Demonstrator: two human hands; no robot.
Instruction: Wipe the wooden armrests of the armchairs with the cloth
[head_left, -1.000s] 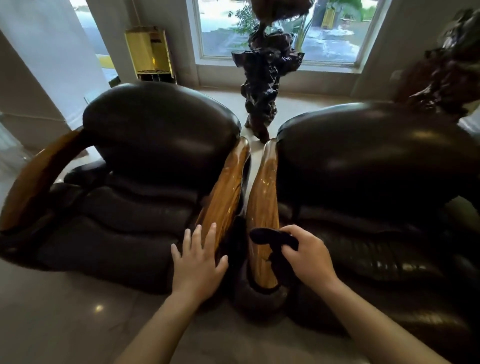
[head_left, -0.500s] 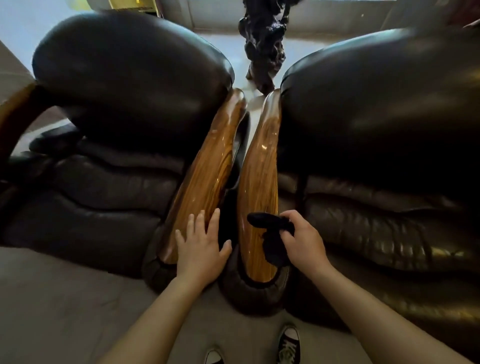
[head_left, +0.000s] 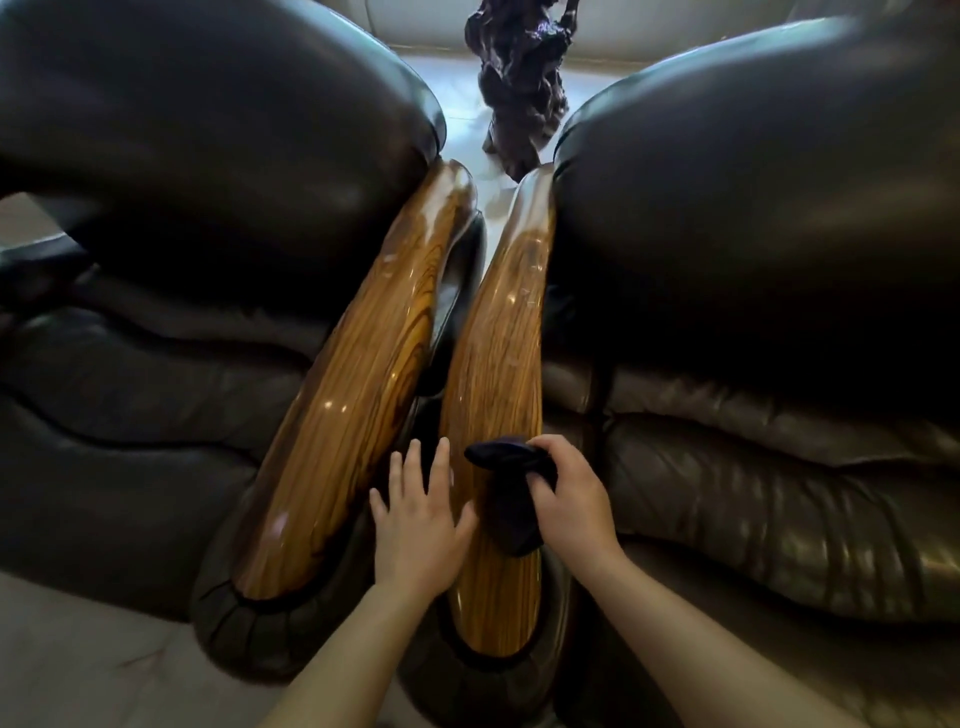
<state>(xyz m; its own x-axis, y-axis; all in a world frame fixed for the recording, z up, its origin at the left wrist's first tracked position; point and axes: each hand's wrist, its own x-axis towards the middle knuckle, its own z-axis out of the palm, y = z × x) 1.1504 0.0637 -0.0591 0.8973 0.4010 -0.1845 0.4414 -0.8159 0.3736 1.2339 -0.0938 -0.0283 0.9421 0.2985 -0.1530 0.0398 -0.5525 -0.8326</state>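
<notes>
Head camera, looking down between two dark leather armchairs: the view has dropped closer over the last second, so the two inner wooden armrests now fill the middle. The right hand (head_left: 571, 506) has stayed closed on a dark cloth (head_left: 506, 499), pressing it on the near end of the right armrest (head_left: 498, 364), while the left hand (head_left: 415, 525) has shifted right off the left armrest (head_left: 358, 384) and hovers open, fingers spread, above the gap between the two, holding nothing. That suggests wiping of the right armrest is only starting at its near end, with its long far stretch and the whole left armrest yet to be covered. Both armrests are glossy, honey-brown with strong grain, catching window glare at their far ends, where a dark carved sculpture (head_left: 519, 93) stands behind.
</notes>
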